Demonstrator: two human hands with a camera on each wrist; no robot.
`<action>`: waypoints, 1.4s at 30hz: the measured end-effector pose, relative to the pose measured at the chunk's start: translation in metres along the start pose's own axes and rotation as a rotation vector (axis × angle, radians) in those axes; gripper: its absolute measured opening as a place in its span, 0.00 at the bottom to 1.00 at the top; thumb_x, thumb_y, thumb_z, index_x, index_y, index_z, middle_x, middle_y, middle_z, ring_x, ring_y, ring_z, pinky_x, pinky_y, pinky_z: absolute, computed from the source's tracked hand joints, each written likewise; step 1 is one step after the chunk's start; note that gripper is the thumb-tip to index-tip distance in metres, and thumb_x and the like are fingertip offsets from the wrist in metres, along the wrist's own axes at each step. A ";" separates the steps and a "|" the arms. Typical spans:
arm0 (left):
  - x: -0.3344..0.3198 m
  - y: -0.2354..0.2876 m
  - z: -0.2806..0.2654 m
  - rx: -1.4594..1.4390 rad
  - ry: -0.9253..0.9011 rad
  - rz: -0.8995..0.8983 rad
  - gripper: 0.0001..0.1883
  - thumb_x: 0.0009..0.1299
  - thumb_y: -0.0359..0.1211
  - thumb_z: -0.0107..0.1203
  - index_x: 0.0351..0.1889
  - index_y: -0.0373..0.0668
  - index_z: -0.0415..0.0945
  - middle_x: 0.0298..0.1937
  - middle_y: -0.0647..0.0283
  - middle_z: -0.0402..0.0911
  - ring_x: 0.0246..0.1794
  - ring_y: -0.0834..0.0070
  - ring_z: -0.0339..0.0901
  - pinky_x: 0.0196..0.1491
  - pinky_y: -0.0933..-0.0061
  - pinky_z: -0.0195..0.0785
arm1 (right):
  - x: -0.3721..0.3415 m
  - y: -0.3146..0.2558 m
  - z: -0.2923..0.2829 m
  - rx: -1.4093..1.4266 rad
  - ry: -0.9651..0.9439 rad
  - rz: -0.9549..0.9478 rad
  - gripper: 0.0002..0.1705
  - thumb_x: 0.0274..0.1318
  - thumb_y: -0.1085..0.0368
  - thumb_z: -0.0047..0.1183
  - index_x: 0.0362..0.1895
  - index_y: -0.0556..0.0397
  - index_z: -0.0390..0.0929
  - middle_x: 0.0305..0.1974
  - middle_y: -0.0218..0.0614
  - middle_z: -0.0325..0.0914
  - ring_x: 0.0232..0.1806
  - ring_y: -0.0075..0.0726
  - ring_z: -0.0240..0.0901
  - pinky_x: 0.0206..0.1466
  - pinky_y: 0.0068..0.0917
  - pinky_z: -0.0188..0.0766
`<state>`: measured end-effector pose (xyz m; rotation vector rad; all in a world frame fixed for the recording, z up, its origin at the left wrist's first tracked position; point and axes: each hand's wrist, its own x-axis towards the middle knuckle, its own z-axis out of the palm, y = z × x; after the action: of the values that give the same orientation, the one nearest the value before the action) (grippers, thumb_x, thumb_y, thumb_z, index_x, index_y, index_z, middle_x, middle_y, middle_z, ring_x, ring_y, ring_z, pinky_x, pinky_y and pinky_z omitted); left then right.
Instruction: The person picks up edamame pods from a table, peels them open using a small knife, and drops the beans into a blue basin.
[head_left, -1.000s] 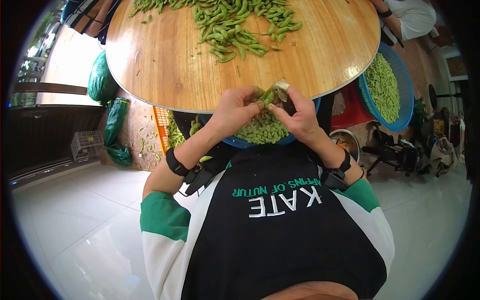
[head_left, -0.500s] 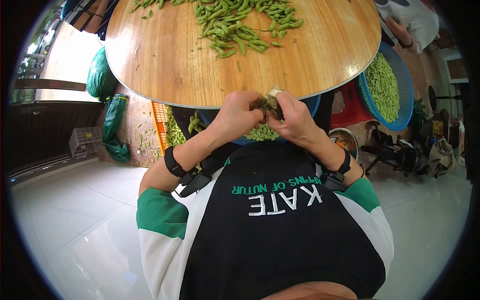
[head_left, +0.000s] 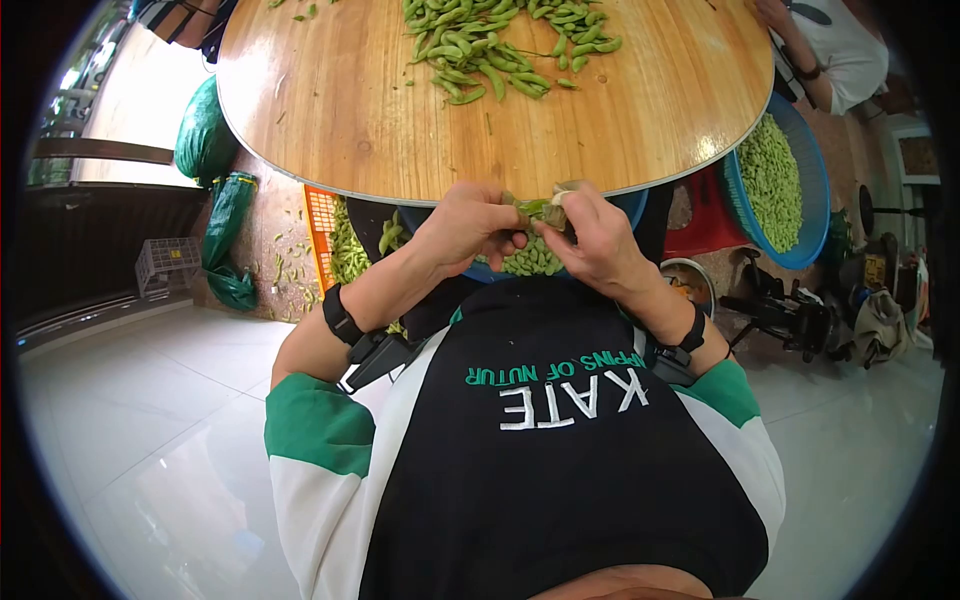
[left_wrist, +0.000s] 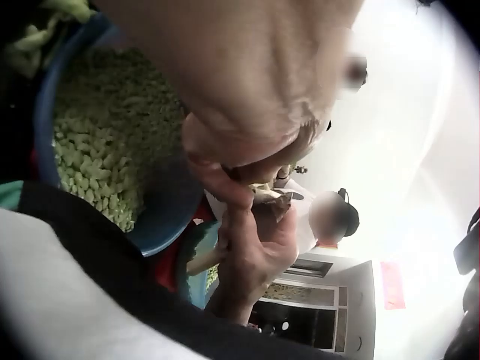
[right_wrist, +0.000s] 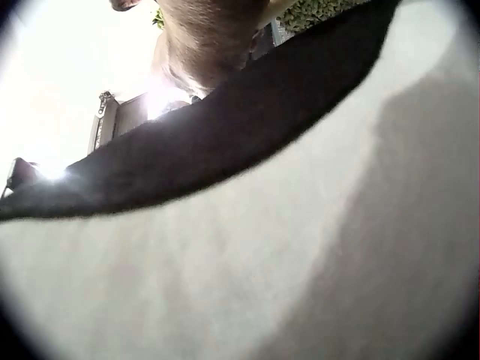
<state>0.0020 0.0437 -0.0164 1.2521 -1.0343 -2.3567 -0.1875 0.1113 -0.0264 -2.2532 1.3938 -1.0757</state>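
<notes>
Over the near edge of the table, my left hand (head_left: 462, 232) and right hand (head_left: 603, 245) meet, pinching a green soybean pod (head_left: 538, 207) between their fingertips. Something pale covers fingertips of the right hand. Just below is a blue basin (head_left: 482, 272) of shelled green beans (head_left: 530, 260). The left wrist view shows the basin (left_wrist: 46, 127) beside both hands, with the left hand (left_wrist: 247, 90) large in front and the right hand (left_wrist: 255, 262) beyond it. Mostly sleeve and shirt fill the right wrist view; part of a hand (right_wrist: 210, 37) shows at its top.
A pile of unshelled pods (head_left: 480, 50) lies on the round wooden table (head_left: 340, 120). At right stands another blue basin (head_left: 808, 190) of shelled beans. An orange crate (head_left: 320, 235) is at left, near green bags (head_left: 230, 230). Another person (head_left: 840, 50) is across the table at right.
Both hands stay together over the basin while their fingers shift. The green pod, mostly hidden half a second ago, shows again between the fingertips. The head view has shifted slightly.
</notes>
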 end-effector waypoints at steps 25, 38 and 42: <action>-0.013 0.003 0.016 0.314 0.118 0.110 0.04 0.65 0.25 0.54 0.32 0.32 0.73 0.23 0.62 0.77 0.17 0.82 0.72 0.16 0.82 0.63 | 0.001 0.003 0.008 0.157 -0.012 0.007 0.13 0.41 0.73 0.58 0.35 0.59 0.70 0.27 0.46 0.67 0.25 0.52 0.70 0.27 0.38 0.67; -0.023 -0.002 -0.001 0.407 0.144 0.121 0.06 0.63 0.26 0.55 0.36 0.33 0.77 0.21 0.67 0.76 0.17 0.85 0.69 0.17 0.84 0.61 | 0.002 -0.002 -0.002 0.446 -0.083 0.378 0.16 0.43 0.74 0.56 0.40 0.60 0.70 0.28 0.43 0.69 0.24 0.45 0.69 0.28 0.33 0.66; -0.024 -0.006 0.005 0.367 0.105 0.151 0.07 0.63 0.25 0.54 0.38 0.33 0.78 0.21 0.68 0.75 0.16 0.86 0.68 0.17 0.84 0.61 | 0.004 0.001 0.009 0.356 -0.071 0.202 0.13 0.44 0.73 0.57 0.36 0.59 0.70 0.27 0.46 0.70 0.24 0.51 0.69 0.27 0.36 0.66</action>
<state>0.0124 0.0635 -0.0038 1.3461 -1.5169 -2.0260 -0.1807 0.1065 -0.0313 -1.8393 1.2555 -1.0679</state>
